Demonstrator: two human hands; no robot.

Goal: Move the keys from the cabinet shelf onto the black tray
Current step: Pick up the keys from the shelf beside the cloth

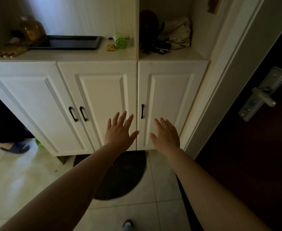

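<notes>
A dark bunch of keys (160, 48) lies on the white shelf (192, 55) in the right cabinet niche, in front of a cream cloth bag. The black tray (70, 42) rests on the wider counter to the left, and nothing lies in the part I can see. My left hand (119, 130) and my right hand (166, 135) are stretched out side by side, palms down and fingers spread, in front of the lower cabinet doors, well below the shelf. Neither hand holds anything.
A glass jar of yellow liquid (31, 29) stands at the tray's left end beside a wooden rack (8, 50). A green roll (121, 42) and a small yellow item (111, 47) lie right of the tray. A dark door with a handle (263, 97) is at the right. Another person's slippered foot (15, 147) is at the left.
</notes>
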